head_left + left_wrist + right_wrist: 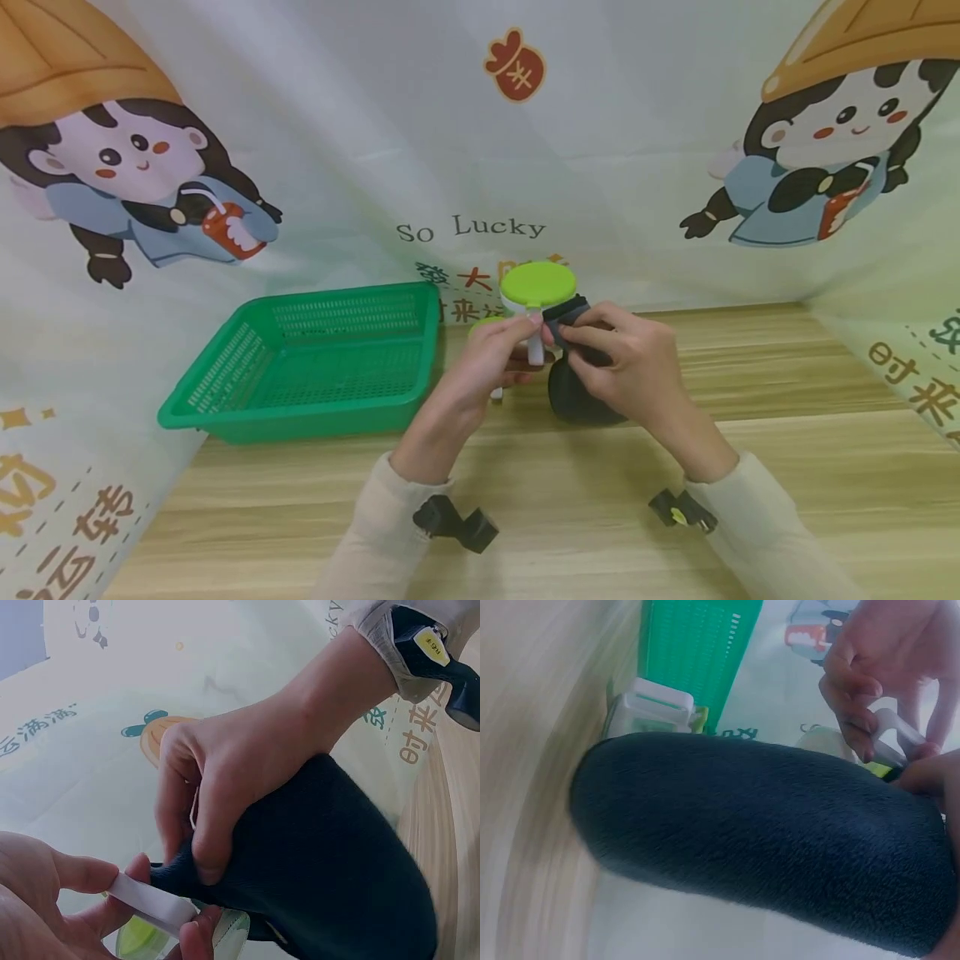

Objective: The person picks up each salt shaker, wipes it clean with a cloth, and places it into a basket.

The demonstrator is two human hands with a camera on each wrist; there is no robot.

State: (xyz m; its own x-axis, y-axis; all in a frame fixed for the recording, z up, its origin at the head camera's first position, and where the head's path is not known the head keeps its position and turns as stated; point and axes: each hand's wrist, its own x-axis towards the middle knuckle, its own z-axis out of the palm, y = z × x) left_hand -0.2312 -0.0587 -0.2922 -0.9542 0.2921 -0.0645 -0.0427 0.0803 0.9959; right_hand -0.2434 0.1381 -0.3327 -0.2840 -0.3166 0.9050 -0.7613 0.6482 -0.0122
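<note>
My left hand (474, 367) pinches the white handle of a small see-through jar with a lime-green lid (538, 283). In the left wrist view the handle (154, 901) lies between thumb and fingers. My right hand (633, 358) grips the upper edge of a dark, fuzzy cloth (581, 392), close beside the jar. The cloth hangs in a long, rounded fold, filling much of the right wrist view (757, 832). Its gathered top corner meets the jar's handle near the left fingertips. Behind the left hand stands a second jar (652, 709) with a white handle, mostly hidden in the head view.
A green plastic basket (300, 419) with slotted sides stands on the wooden table (570, 517) at the left. A printed white curtain (360, 125) closes off the back and both sides.
</note>
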